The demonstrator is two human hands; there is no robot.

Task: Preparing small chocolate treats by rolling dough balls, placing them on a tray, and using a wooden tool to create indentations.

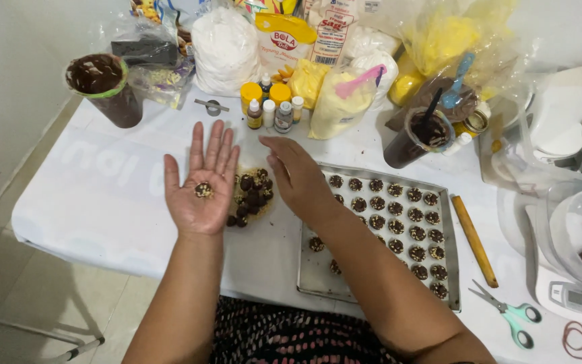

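My left hand point(201, 183) lies flat, palm up, cradling one nut-topped dough ball point(203, 190) mid-frame; right hand point(296, 176) loosely open, empty, over ball pile point(252, 195), beside baking tray point(318, 266).

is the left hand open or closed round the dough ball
Open: the left hand lies palm up, fingers spread flat, with the small brown nut-speckled dough ball resting loose on it.

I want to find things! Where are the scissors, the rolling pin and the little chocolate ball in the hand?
scissors point(510, 315): head view, on the pivot by the green handles.
rolling pin point(474, 240): head view, middle of the wooden stick.
chocolate ball point(203, 190): head view, its top, on the left hand point(200, 182) palm.
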